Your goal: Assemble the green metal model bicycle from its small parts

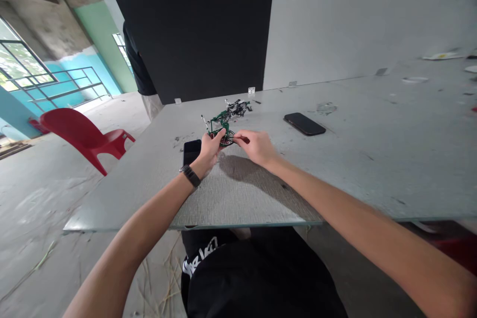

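A small green model bicycle (218,124) stands on the grey table (261,194). My left hand (210,148) is closed on its near wheel, a dark watch on that wrist. My right hand (257,146) is pinched on a thin tool whose tip touches the same wheel. A second, black model bicycle (237,107) lies just beyond the green one, untouched. A dark phone (191,151) lies partly under my left hand.
Another black phone (304,123) lies to the right on the table. A black panel (201,35) stands at the table's far edge, with a person partly behind it. A red plastic chair (84,135) sits on the floor at left. Small scraps lie at the far right.
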Demonstrator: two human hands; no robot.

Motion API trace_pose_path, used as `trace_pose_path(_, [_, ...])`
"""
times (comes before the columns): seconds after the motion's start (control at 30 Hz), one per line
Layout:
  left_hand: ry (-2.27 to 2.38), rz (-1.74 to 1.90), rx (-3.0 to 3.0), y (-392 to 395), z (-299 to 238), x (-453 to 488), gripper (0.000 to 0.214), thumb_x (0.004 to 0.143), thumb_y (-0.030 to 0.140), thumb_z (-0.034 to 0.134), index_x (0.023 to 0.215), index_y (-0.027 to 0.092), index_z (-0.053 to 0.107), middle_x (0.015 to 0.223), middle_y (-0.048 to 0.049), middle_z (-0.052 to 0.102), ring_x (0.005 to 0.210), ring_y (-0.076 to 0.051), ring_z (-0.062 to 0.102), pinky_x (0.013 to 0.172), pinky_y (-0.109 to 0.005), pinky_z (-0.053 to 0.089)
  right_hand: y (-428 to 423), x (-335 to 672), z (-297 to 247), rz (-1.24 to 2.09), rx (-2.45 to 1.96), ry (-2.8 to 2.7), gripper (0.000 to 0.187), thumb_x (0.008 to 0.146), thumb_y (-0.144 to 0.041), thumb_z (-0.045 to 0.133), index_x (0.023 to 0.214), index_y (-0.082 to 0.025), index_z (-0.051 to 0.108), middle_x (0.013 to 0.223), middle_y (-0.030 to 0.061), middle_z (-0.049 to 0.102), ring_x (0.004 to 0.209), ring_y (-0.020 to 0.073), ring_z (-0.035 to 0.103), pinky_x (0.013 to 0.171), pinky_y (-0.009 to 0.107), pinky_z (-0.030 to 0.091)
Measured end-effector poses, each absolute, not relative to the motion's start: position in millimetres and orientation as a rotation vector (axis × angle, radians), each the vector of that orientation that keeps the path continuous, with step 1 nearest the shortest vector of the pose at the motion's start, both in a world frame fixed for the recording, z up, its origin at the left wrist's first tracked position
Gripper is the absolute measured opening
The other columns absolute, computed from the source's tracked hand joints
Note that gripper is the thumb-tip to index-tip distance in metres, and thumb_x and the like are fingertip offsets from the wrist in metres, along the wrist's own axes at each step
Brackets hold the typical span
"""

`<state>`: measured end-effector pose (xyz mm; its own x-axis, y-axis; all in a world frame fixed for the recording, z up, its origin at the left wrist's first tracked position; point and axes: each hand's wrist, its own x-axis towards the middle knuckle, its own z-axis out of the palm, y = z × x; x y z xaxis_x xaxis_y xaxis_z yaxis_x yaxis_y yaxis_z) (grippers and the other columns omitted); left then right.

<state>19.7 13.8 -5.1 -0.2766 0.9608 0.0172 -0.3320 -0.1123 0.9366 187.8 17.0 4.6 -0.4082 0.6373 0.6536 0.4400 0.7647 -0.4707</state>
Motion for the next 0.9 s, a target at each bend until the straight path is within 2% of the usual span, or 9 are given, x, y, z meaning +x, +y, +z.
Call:
trace_pose_path(0.27, [1.065, 1.596, 0.886, 12, -2, 20, 0.018, 0.084, 0.025, 0.076, 0.08, 0.014, 0.063, 0.077, -0.0026, 0.068, 0.067, -0.012, 0.064, 0.074, -0.03, 0.055, 26, 192, 1, 0.128, -0.726, -2.17, 0.023, 0.1, -0.024, 0.054, 0.105, -0.02, 0.077, 0.103, 0.0087, 0.079, 0.091, 0.024, 0.073, 0.077, 0.033, 0.049])
trace_pose_path(0.7, [1.075, 1.581, 0.897, 15, -8, 19, 0.018, 0.084, 0.025, 0.078, 0.086, 0.014, 0.063, 0.079, -0.0027, 0.069, 0.066, -0.01, 0.063, 0.074, -0.029, 0.055, 19, 188, 8, 0.244, -0.893, -2.088, 0.019, 0.095, -0.027, 0.06, 0.084, -0.022, 0.075, 0.078, 0.0041, 0.076, 0.07, 0.0195, 0.065, 0.067, 0.032, 0.042])
trace_pose_path(0.9, [1.143, 1.592, 0.885, 18, -13, 19, 0.023, 0.082, 0.027, 0.081, 0.091, 0.016, 0.063, 0.078, -0.0022, 0.068, 0.07, -0.012, 0.065, 0.076, -0.029, 0.055, 21, 188, 13, 0.222, -0.89, -2.155, 0.02, 0.093, -0.024, 0.06, 0.081, -0.022, 0.076, 0.082, 0.0049, 0.076, 0.075, 0.0208, 0.065, 0.068, 0.033, 0.041])
